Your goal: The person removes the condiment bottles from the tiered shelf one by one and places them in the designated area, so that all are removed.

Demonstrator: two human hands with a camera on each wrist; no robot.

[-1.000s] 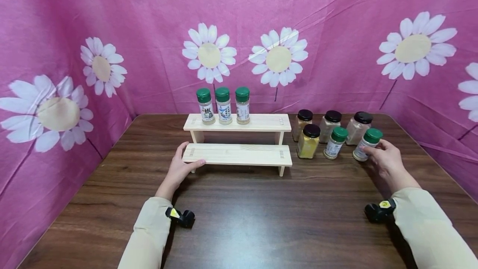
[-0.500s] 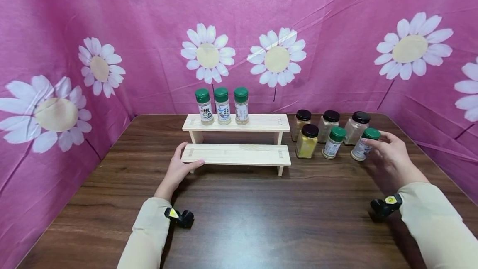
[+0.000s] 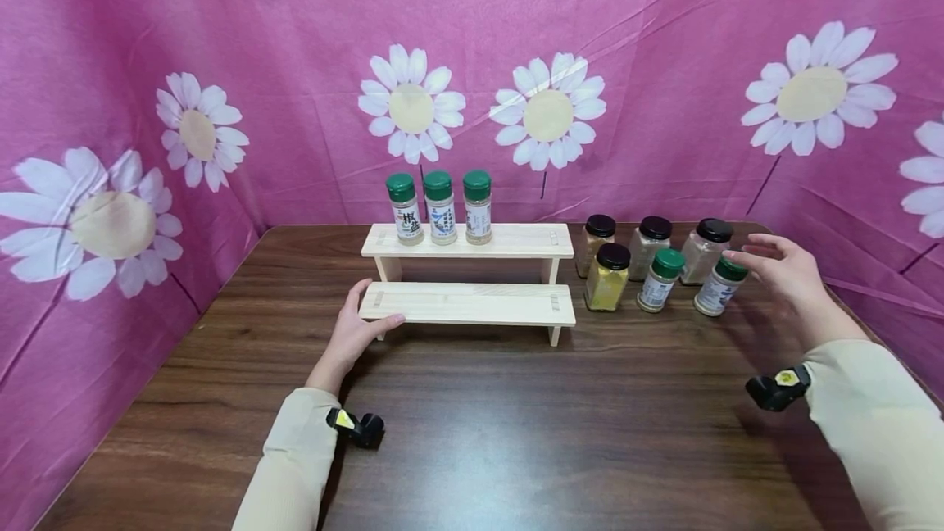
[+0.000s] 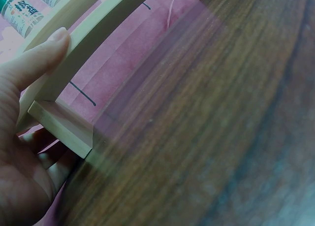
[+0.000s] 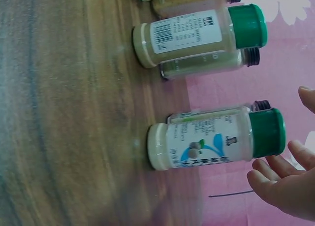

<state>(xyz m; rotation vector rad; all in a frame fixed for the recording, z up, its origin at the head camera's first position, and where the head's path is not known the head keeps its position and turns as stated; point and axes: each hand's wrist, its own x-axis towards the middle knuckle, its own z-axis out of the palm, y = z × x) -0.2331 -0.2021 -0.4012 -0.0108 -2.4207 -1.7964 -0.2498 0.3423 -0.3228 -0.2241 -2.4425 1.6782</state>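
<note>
My left hand [image 3: 351,337] grips the left end of the lower step [image 3: 472,302] of a pale wooden two-tier rack. In the left wrist view its thumb [image 4: 58,44] lies on top and the other fingers go behind the end support [image 4: 66,127]. At the right, my right hand [image 3: 787,275] hovers beside the green cap of a spice bottle [image 3: 715,293], fingers loosely spread. The right wrist view shows that bottle [image 5: 206,142] upright on the table, its label facing the camera, with the fingertips just off the cap. Whether any finger touches it is hard to tell.
Three green-capped bottles [image 3: 442,220] stand on the rack's upper tier [image 3: 524,241]. Left of the right hand's bottle are another green-capped bottle [image 3: 656,289] and a yellow-filled jar [image 3: 607,285]. Three black-capped jars [image 3: 649,252] stand behind. A pink flowered cloth [image 3: 472,6] hangs behind the table.
My right hand has let go of the bottle's side and moved up and right past its cap. The bottle's label has turned into view. My left hand stays on the rack.
</note>
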